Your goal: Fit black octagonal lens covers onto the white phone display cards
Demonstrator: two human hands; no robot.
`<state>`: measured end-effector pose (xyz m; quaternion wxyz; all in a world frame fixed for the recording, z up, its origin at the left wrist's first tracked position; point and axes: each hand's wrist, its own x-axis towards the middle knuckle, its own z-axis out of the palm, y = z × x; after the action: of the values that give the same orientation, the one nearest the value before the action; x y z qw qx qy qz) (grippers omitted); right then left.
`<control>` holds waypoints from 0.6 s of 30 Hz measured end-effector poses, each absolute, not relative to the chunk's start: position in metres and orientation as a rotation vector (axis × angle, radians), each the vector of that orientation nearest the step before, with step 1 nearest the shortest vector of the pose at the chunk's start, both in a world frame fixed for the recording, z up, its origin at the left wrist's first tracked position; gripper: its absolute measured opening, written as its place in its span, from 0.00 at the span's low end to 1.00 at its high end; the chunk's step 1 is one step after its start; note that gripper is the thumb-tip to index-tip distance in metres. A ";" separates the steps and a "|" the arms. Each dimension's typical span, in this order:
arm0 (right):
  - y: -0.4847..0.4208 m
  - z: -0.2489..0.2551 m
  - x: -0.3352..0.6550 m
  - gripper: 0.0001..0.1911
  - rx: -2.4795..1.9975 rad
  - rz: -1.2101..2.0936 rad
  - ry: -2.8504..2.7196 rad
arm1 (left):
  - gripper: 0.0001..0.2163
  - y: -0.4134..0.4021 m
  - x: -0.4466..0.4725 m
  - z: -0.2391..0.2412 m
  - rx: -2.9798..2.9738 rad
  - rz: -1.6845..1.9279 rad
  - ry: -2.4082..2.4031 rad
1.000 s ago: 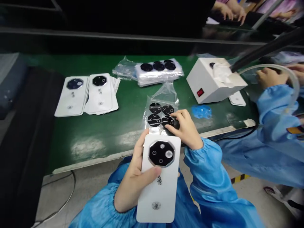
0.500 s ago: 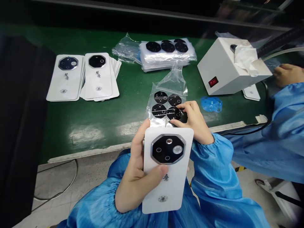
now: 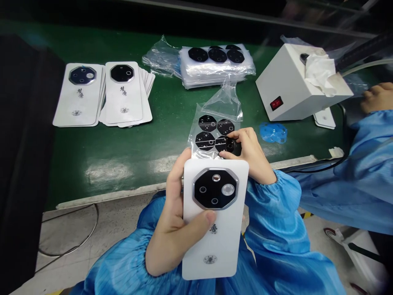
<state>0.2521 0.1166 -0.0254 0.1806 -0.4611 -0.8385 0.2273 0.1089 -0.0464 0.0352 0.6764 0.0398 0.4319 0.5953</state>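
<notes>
My left hand [image 3: 173,229] grips a white phone back cover [image 3: 215,223] with a black octagonal camera plate, held upright over my lap. My right hand [image 3: 250,153] reaches to the table edge and pinches a black octagonal lens piece [image 3: 229,144] at the lower right of a clear plastic sheet [image 3: 215,131] that carries several such pieces. Both arms are in blue sleeves.
Two stacks of white back covers [image 3: 101,94] lie at the left of the green table [image 3: 129,139]. A pile of bagged lens sheets [image 3: 215,65] sits at the back. A white box with a red switch [image 3: 291,88] stands right, a blue film scrap [image 3: 272,132] beside it. A co-worker's sleeve [image 3: 356,164] is at the right.
The view has shifted down and closer. My right hand stays on the lower right lens piece and has curled tighter on it. My left hand keeps the cover nearly still.
</notes>
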 end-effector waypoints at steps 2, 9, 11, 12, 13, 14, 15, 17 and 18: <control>0.116 -0.025 0.252 0.19 -1.301 0.629 -2.366 | 0.40 -0.046 0.108 0.036 0.081 1.331 0.966; 0.116 -0.021 0.250 0.18 -1.291 0.642 -2.374 | 0.42 -0.047 0.103 0.036 0.092 1.301 0.931; 0.115 -0.020 0.250 0.18 -1.290 0.638 -2.373 | 0.41 -0.047 0.103 0.038 0.111 1.322 0.914; 0.115 -0.020 0.250 0.18 -1.289 0.633 -2.372 | 0.39 -0.046 0.102 0.039 0.132 1.336 0.889; 0.115 -0.020 0.250 0.17 -1.285 0.629 -2.372 | 0.38 -0.046 0.102 0.040 0.160 1.347 0.861; 0.115 -0.020 0.250 0.17 -1.281 0.625 -2.372 | 0.37 -0.046 0.102 0.040 0.190 1.355 0.832; 0.115 -0.020 0.250 0.17 -1.278 0.623 -2.371 | 0.36 -0.046 0.102 0.040 0.218 1.363 0.807; 0.115 -0.020 0.250 0.18 -1.274 0.621 -2.368 | 0.35 -0.047 0.103 0.040 0.259 1.398 0.766; 0.115 -0.020 0.250 0.18 -1.274 0.620 -2.367 | 0.35 -0.047 0.104 0.040 0.277 1.428 0.746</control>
<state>0.2500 0.1149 -0.0204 0.1903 -0.4532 -0.8425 0.2205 0.1036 -0.0470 0.0395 0.6842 0.1234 0.3328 0.6371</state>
